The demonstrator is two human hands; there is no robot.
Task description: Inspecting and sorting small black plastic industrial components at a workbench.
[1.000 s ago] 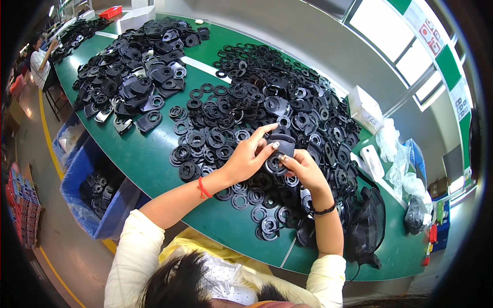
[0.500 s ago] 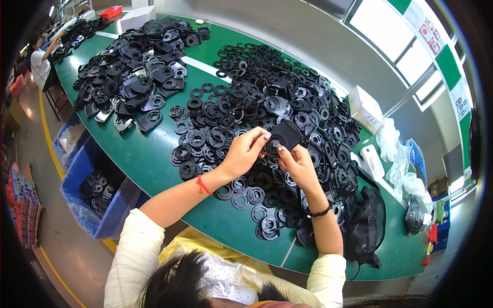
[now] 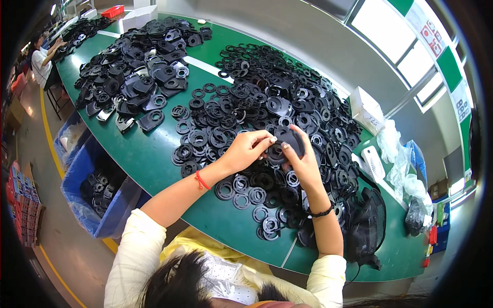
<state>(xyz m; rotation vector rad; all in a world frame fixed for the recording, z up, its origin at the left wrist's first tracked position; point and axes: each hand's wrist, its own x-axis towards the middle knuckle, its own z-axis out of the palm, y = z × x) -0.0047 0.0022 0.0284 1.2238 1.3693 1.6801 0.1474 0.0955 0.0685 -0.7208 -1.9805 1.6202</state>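
My right hand (image 3: 305, 163) grips a black plastic part (image 3: 290, 139) with a flat tab and a round ring end, its thumb lying across the face and a finger along the far edge. At the part's left side my left hand (image 3: 249, 150) is closed in a pinch, thumb and forefinger at the ring end. Whether a separate small piece sits between those fingertips is hidden. Both hands are above a broad heap of black rings (image 3: 226, 115), with loose rings (image 3: 241, 200) scattered just below my left hand.
Farther left on the green table (image 3: 154, 167) lies a pile of black tabbed parts (image 3: 138, 72). A blue lined bin (image 3: 97, 205) holds more parts beside the table. At right are a black mesh bag (image 3: 367, 226), a white box (image 3: 366, 109) and clear plastic bags (image 3: 393, 146). A co-worker (image 3: 41, 61) sits far left.
My right hand has shifted its grip, with a finger now reaching around the part's far edge. The part has turned slightly. My left hand has moved a little right, fingers closer together.
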